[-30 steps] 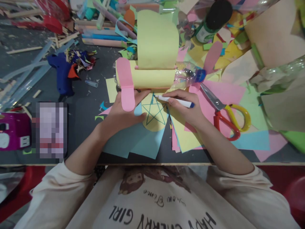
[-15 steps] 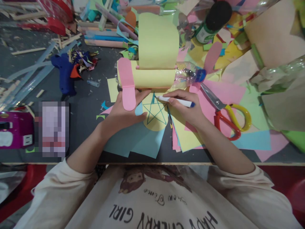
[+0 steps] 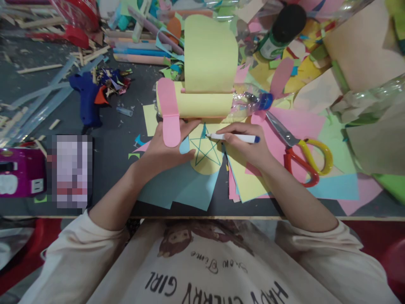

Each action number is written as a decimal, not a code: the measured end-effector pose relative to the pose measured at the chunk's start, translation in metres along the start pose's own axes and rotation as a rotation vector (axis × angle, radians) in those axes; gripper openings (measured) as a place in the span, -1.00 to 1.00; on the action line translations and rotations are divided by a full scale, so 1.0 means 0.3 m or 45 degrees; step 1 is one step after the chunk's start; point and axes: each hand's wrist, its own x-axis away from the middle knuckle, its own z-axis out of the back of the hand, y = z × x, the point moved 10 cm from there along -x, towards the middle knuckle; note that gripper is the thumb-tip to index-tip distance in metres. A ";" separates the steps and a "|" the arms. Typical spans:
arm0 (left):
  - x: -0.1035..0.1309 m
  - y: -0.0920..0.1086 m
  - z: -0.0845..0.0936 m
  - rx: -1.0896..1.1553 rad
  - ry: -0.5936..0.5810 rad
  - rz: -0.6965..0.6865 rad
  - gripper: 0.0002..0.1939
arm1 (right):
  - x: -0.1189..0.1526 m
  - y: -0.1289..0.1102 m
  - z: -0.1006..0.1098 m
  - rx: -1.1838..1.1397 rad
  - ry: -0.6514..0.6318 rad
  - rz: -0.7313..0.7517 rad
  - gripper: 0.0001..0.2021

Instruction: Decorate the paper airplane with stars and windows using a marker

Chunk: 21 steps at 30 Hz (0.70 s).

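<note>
In my right hand is a white marker pen with a blue end, its tip at the upper point of a star. The five-pointed star is drawn in teal outline on a round yellow paper, and its top point is partly coloured in. My left hand lies with fingers spread at the paper's left side. A pink paper strip hangs over that hand from a plastic bottle wrapped in yellow paper. An upright yellow paper sheet rises from the bottle.
Scissors with red and yellow handles lie right of my right hand on coloured paper. A blue glue gun is at the left, near wooden sticks. A green bottle with a black cap stands among scraps. Blue paper lies below the round paper.
The marker tip has shifted slightly downward, and the star's top point shows more teal colouring. My left hand stays in place.
</note>
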 end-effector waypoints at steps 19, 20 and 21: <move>0.002 -0.010 -0.005 -0.083 0.013 0.000 -0.28 | 0.000 0.016 0.006 -0.046 0.061 -0.055 -0.88; 0.002 -0.009 -0.005 -0.086 0.010 0.000 -0.28 | -0.001 0.016 0.007 -0.054 0.068 -0.055 -0.88; 0.002 -0.007 -0.005 -0.087 0.005 0.002 -0.27 | -0.001 0.015 0.006 -0.059 0.070 -0.053 -0.88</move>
